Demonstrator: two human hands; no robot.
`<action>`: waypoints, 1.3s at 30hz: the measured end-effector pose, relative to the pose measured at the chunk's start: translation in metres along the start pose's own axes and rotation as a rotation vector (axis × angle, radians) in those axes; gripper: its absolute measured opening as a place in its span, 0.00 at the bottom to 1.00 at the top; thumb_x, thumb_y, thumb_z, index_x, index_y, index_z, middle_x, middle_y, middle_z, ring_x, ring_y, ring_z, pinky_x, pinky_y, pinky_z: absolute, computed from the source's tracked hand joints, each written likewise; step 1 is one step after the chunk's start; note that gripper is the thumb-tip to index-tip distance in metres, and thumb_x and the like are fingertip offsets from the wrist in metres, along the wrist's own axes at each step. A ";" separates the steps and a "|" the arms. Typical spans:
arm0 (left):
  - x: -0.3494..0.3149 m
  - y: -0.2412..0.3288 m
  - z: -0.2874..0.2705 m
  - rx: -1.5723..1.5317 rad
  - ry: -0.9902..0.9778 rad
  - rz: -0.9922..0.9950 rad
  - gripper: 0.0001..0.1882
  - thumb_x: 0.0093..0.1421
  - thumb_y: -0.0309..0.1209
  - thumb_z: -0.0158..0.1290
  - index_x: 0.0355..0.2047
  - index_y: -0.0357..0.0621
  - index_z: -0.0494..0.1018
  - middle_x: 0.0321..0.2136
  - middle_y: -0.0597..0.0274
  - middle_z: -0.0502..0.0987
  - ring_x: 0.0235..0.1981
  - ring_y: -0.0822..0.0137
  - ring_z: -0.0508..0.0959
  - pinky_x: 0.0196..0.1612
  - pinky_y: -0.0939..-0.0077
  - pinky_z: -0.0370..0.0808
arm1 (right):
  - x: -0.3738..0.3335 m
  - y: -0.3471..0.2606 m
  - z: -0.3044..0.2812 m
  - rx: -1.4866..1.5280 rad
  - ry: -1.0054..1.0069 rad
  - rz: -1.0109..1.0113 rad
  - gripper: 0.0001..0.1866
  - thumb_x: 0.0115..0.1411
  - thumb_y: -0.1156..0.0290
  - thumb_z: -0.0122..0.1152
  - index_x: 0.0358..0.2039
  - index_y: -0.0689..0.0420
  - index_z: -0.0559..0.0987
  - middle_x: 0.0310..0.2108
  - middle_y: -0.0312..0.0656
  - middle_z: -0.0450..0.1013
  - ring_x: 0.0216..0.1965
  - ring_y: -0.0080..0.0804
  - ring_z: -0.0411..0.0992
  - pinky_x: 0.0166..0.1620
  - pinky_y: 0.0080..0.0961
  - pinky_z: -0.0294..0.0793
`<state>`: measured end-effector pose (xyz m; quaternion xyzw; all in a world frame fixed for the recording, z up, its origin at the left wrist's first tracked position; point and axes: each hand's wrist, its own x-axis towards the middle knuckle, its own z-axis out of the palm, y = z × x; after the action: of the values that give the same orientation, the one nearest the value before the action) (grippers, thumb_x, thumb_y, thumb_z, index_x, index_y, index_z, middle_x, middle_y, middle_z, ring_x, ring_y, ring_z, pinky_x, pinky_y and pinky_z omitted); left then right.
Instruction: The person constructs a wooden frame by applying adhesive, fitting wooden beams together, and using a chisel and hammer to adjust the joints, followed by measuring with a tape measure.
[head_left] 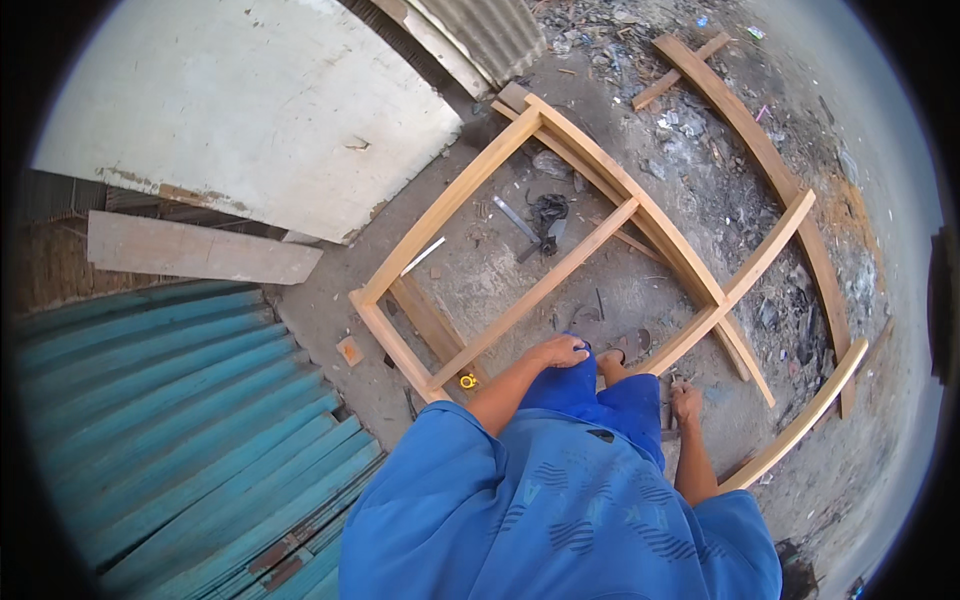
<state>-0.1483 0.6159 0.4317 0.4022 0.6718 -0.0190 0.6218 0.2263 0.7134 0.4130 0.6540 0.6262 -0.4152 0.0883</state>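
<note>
My left hand (562, 350) rests on the thigh of my blue shorts (560, 390), its fingers lying over the cloth. Beside the other thigh hangs my right hand (686, 402), fingers curled in; what they may hold is too small to make out. In front of me a pale wooden frame (440, 215) with a middle crosspiece (540, 290) lies over the ground. One frame end (685, 340) runs between my two hands and past its corner. A yellow tape measure (468, 381) sits by the near left corner, next to the crosspiece's end.
Teal corrugated sheets (180, 400) and a large white board (250, 110) stand at the left. Long planks (770, 160) lie on debris-strewn ground at the right, near a loose beam (800, 425). A black plastic bag (548, 215) and a metal strip (515, 218) lie within the frame.
</note>
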 end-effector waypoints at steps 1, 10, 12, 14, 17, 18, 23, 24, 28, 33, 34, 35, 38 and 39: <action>-0.009 -0.015 0.007 -0.076 0.165 0.019 0.31 0.64 0.51 0.51 0.59 0.43 0.74 0.57 0.41 0.76 0.60 0.46 0.75 0.64 0.57 0.69 | 0.001 0.003 -0.009 0.076 -0.048 0.031 0.13 0.60 0.69 0.55 0.30 0.66 0.83 0.26 0.49 0.80 0.26 0.37 0.79 0.31 0.34 0.77; -0.089 -0.119 0.074 -0.684 0.583 -0.476 0.26 0.63 0.45 0.45 0.54 0.42 0.77 0.58 0.40 0.74 0.60 0.41 0.73 0.63 0.53 0.70 | 0.109 -0.039 -0.049 -0.117 -0.268 -0.217 0.12 0.52 0.79 0.58 0.37 0.70 0.80 0.26 0.48 0.79 0.22 0.36 0.77 0.25 0.28 0.76; -0.100 -0.133 0.119 -0.670 0.645 -0.489 0.26 0.62 0.45 0.45 0.51 0.40 0.78 0.57 0.37 0.74 0.59 0.39 0.73 0.62 0.52 0.70 | 0.129 -0.092 -0.057 -0.194 -0.555 -0.357 0.10 0.51 0.81 0.57 0.34 0.67 0.81 0.27 0.47 0.79 0.23 0.34 0.77 0.26 0.27 0.77; -0.115 -0.140 0.174 -0.802 0.676 -0.547 0.27 0.62 0.46 0.46 0.49 0.36 0.78 0.54 0.35 0.75 0.57 0.37 0.74 0.61 0.50 0.71 | 0.136 -0.143 -0.042 -0.228 -0.660 -0.328 0.10 0.56 0.79 0.52 0.35 0.66 0.81 0.27 0.47 0.79 0.25 0.33 0.77 0.27 0.27 0.77; -0.094 -0.101 0.219 -0.935 0.737 -0.616 0.27 0.61 0.47 0.48 0.47 0.34 0.78 0.50 0.33 0.77 0.54 0.34 0.76 0.59 0.48 0.72 | 0.170 -0.186 -0.051 -0.256 -0.580 -0.443 0.10 0.60 0.76 0.47 0.33 0.65 0.78 0.26 0.45 0.78 0.25 0.32 0.77 0.28 0.26 0.76; -0.097 -0.102 0.260 -0.919 0.717 -0.636 0.27 0.62 0.48 0.49 0.46 0.34 0.79 0.50 0.33 0.78 0.54 0.36 0.77 0.58 0.50 0.72 | 0.162 -0.199 -0.037 -0.229 -0.617 -0.478 0.10 0.61 0.76 0.47 0.33 0.65 0.78 0.26 0.44 0.78 0.24 0.32 0.76 0.27 0.26 0.76; -0.061 -0.015 0.372 -1.314 0.755 -0.540 0.27 0.61 0.49 0.52 0.43 0.34 0.80 0.47 0.34 0.80 0.54 0.44 0.79 0.55 0.56 0.75 | 0.156 -0.216 -0.028 -0.327 -0.695 -0.521 0.10 0.62 0.73 0.49 0.26 0.61 0.75 0.22 0.42 0.76 0.22 0.31 0.75 0.26 0.24 0.74; -0.057 0.002 0.377 -1.356 0.761 -0.535 0.27 0.61 0.48 0.52 0.43 0.34 0.80 0.47 0.34 0.80 0.53 0.44 0.79 0.55 0.56 0.75 | 0.169 -0.212 -0.029 -0.382 -0.690 -0.494 0.10 0.61 0.73 0.51 0.24 0.60 0.75 0.21 0.42 0.75 0.22 0.31 0.75 0.25 0.25 0.74; -0.040 0.032 0.358 -1.410 0.880 -0.515 0.26 0.61 0.48 0.52 0.43 0.33 0.79 0.46 0.35 0.80 0.53 0.44 0.80 0.54 0.56 0.75 | 0.295 -0.193 -0.055 -1.202 -0.492 -1.649 0.10 0.56 0.69 0.58 0.23 0.59 0.82 0.25 0.52 0.79 0.29 0.51 0.80 0.33 0.41 0.80; -0.052 0.050 0.377 -1.512 0.987 -0.573 0.26 0.61 0.47 0.53 0.43 0.33 0.79 0.45 0.35 0.80 0.52 0.45 0.80 0.53 0.57 0.75 | 0.341 -0.202 -0.036 -1.172 -0.472 -1.100 0.10 0.52 0.65 0.63 0.23 0.60 0.83 0.26 0.53 0.78 0.33 0.52 0.80 0.35 0.43 0.80; -0.053 0.051 0.378 -1.524 0.998 -0.580 0.26 0.61 0.47 0.53 0.43 0.33 0.79 0.45 0.36 0.80 0.52 0.45 0.80 0.53 0.57 0.75 | 0.343 -0.213 -0.030 -1.201 -0.504 -1.211 0.10 0.51 0.66 0.63 0.23 0.60 0.83 0.25 0.53 0.78 0.33 0.52 0.80 0.35 0.43 0.80; -0.057 0.053 0.385 -1.547 1.010 -0.595 0.25 0.61 0.47 0.53 0.43 0.33 0.79 0.45 0.36 0.81 0.51 0.45 0.80 0.53 0.57 0.76 | 0.341 -0.221 -0.016 -1.230 -0.557 -1.327 0.09 0.51 0.66 0.63 0.23 0.59 0.83 0.25 0.53 0.78 0.33 0.51 0.80 0.34 0.43 0.80; -0.065 0.061 0.421 -1.629 1.015 -0.653 0.25 0.61 0.46 0.53 0.43 0.33 0.79 0.45 0.36 0.81 0.51 0.45 0.81 0.52 0.58 0.76 | 0.301 -0.248 0.030 -1.167 -0.829 -1.740 0.07 0.50 0.68 0.61 0.21 0.54 0.84 0.25 0.48 0.79 0.31 0.47 0.80 0.33 0.42 0.79; -0.055 0.049 0.409 -1.634 1.063 -0.606 0.25 0.61 0.46 0.53 0.43 0.33 0.79 0.44 0.36 0.81 0.51 0.45 0.81 0.52 0.58 0.76 | 0.303 -0.277 0.051 -1.150 -0.772 -1.688 0.07 0.50 0.68 0.60 0.21 0.53 0.84 0.25 0.47 0.79 0.31 0.46 0.80 0.33 0.41 0.79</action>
<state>0.2095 0.4056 0.4091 -0.3756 0.7419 0.4696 0.2966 -0.0820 0.9622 0.2939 -0.2995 0.9037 -0.1643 0.2580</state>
